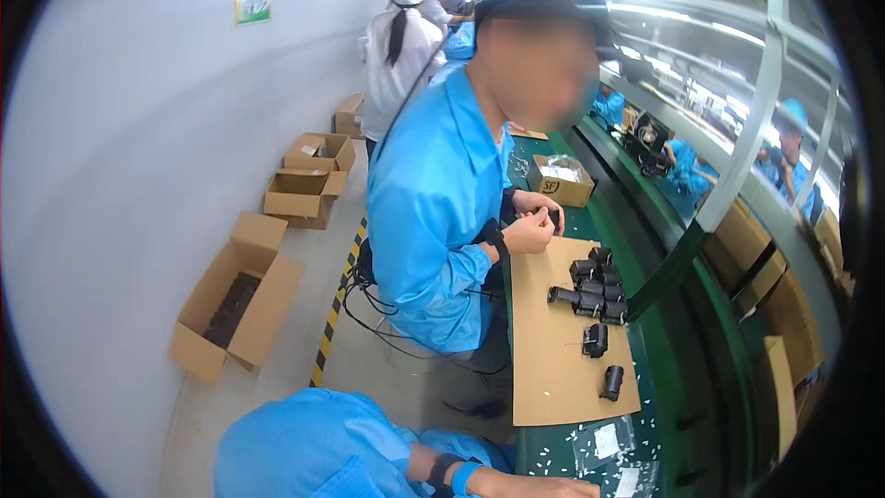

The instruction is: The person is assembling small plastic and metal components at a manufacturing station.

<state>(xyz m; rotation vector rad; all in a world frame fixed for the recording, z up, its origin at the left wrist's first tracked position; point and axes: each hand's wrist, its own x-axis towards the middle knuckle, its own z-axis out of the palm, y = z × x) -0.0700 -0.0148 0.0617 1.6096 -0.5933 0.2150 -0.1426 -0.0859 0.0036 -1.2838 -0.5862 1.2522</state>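
My left arm, in a blue sleeve with a black and a blue wristband, reaches in along the lower edge. Only the back of my left hand (pixel 539 487) shows over the green bench; its fingers are cut off by the frame, so what they hold is hidden. Nearest to it are a clear plastic bag with a white label (pixel 606 441) and another white label (pixel 628 481), among scattered small white bits. A single black cylindrical part (pixel 612 383) lies beyond, on a cardboard sheet (pixel 544 360). My right hand is out of view.
On the sheet stand several black parts (pixel 590 295). Beside it a co-worker in blue (pixel 433 212) holds something small and dark. An open carton (pixel 564 183) sits farther along the bench (pixel 581 219). A metal post (pixel 751 120) rises right; floor cartons (pixel 244 300) line the wall.
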